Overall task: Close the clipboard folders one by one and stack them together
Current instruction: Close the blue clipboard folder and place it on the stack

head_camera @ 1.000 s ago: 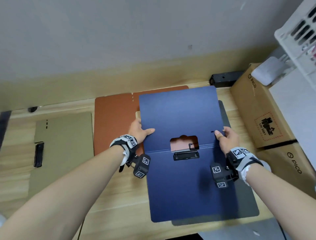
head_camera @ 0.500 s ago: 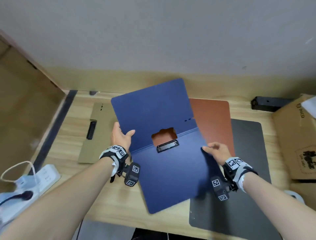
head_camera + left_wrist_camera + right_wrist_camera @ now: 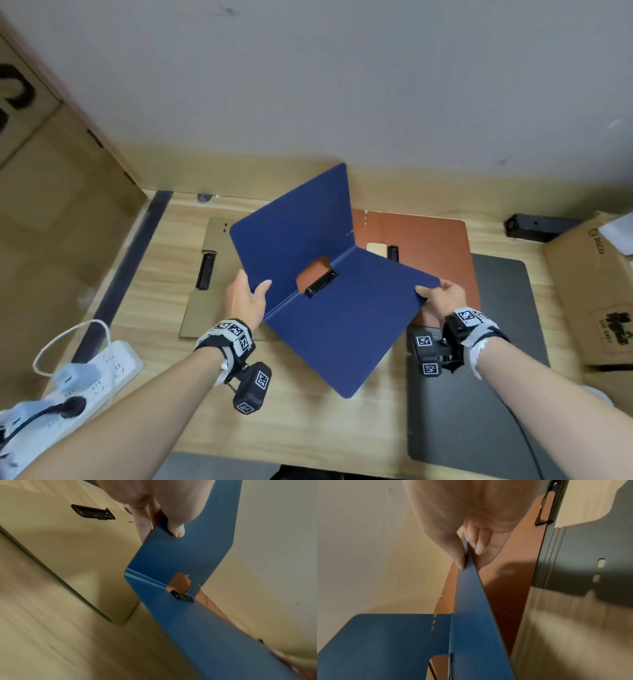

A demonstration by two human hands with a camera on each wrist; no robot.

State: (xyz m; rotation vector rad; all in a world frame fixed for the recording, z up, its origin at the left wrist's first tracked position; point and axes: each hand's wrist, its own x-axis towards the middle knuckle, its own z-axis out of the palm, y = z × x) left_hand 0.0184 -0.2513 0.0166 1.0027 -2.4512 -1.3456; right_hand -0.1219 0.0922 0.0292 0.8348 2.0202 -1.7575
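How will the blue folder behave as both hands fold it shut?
The blue folder probably stays stiff: each panel looks flat though the left hand and right hand hold only its edges. It likely bends just along its crease. It seems light, since thumb pinches carry it.

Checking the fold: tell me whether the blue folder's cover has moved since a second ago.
Yes. The blue folder cover, earlier nearly flat, now stands raised above the brown folder, gripped by left hand and right hand.
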